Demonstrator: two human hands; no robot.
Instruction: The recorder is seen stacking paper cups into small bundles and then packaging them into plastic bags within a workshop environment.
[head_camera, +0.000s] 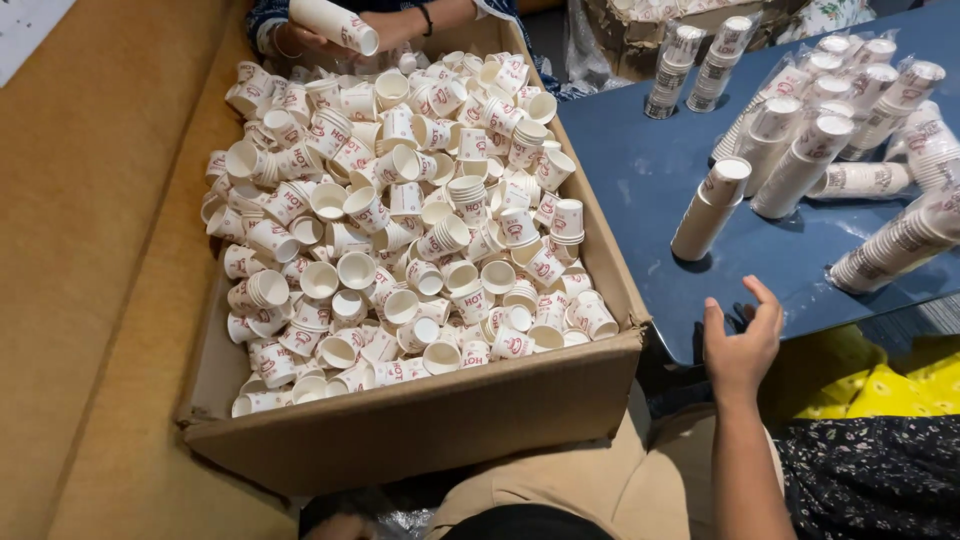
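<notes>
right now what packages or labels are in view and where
cardboard box: centre, brown, open, full of loose white paper cups with red print.
wrapped cup stacks: lying on the blue table at right, clear plastic sleeves.
right hand: open, empty, beside the box's right corner.

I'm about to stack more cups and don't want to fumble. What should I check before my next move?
1. Right hand free: ok, open, holding nothing.
2. Left hand in view: not ok, not visible.
3. Loose cups within reach in the cardboard box: ok.
4. Bare spot on the blue table for a stack: ok.
5. Standing stack upright: ok, slightly tilted.
6. Other person's hands away from mine: ok, at the box's far end.
</notes>
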